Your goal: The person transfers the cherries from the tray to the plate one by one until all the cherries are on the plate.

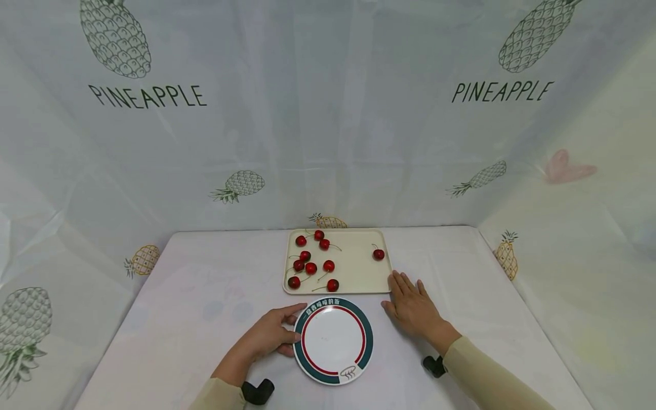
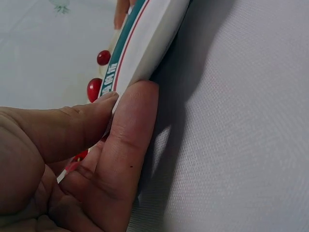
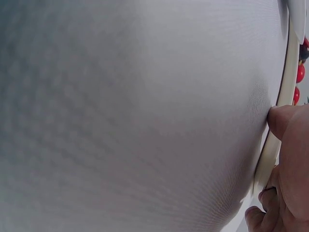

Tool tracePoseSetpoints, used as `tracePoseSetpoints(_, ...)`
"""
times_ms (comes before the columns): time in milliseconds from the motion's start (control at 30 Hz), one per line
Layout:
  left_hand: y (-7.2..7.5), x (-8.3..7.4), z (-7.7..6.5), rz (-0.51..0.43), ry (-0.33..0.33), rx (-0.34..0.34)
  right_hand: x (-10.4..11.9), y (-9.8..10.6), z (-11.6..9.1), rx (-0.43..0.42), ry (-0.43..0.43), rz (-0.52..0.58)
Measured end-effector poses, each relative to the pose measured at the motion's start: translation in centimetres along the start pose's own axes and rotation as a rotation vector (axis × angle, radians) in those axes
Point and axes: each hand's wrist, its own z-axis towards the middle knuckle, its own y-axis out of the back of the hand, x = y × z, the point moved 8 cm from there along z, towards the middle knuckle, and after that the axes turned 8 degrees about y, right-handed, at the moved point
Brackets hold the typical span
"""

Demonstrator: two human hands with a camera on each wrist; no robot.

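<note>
A: Where is the plate (image 1: 333,341)?

B: Just on the near side of the tray (image 1: 353,267), close to the middle of its long edge. It's round and white, with a green band and a red ring, and characters printed on the part of the band facing the tray.

A: And the left hand (image 1: 269,333)?

B: In front of the tray's left end, clamped on the plate's rim, thumb above and a finger underneath. I can't tell whether the plate touches the table (image 1: 205,324).

A: What about the right hand (image 1: 415,313)?

B: It's by the tray's near right corner, grasping nothing. Its fingers lie nearly straight, tips at the tray's right end, thumb apart from them.

A: What's in the tray?

B: Ten red cherries (image 1: 310,268), some with visible stems. Nine are spread over the left half; one lone cherry (image 1: 378,254) lies near the right end.

A: And behind the tray?

B: A pale sheet (image 1: 328,114) printed with pineapples and the word PINEAPPLE.
</note>
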Motion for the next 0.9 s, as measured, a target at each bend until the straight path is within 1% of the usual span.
tracePoseSetpoints(133,0.1,-0.1,-0.2,0.004,0.009,-0.017,0.0,0.0,0.0,-0.007,0.006,0.004)
tracePoseSetpoints(367,0.4,0.1,-0.3,-0.003,0.024,-0.05,0.0,0.1,-0.1,-0.021,0.013,0.004)
tracePoseSetpoints(633,0.4,0.4,-0.1,-0.029,0.03,-0.039,0.2,0.4,-0.2,-0.031,0.012,0.008)
tracePoseSetpoints(733,0.3,0.6,-0.1,-0.041,0.03,-0.033,0.1,0.5,-0.1,-0.015,0.004,0.007)
tracePoseSetpoints(900,0.3,0.7,-0.2,-0.061,0.022,-0.02,-0.2,1.2,0.5,-0.014,0.02,-0.007)
